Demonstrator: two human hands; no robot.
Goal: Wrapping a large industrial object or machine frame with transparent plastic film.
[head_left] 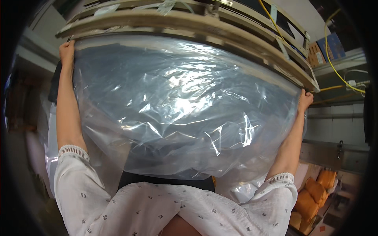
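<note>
A wide sheet of clear plastic film (165,106) stretches between my two hands and hangs down toward my waist, creased and shiny. My left hand (67,53) is closed on its upper left corner, close to the end of a wooden frame. At the far right, my right hand (305,100) grips the upper right corner just below the frame's other end. Both arms are spread wide. Something dark shows through the film. The wooden frame (189,23) runs along the film's upper edge.
Yellow cords (334,67) hang at the upper right beside a blue box (332,46) and a brown box (316,54) on a shelf. Orange bundles (313,196) lie at the lower right. More clear plastic (51,145) hangs left of my left arm.
</note>
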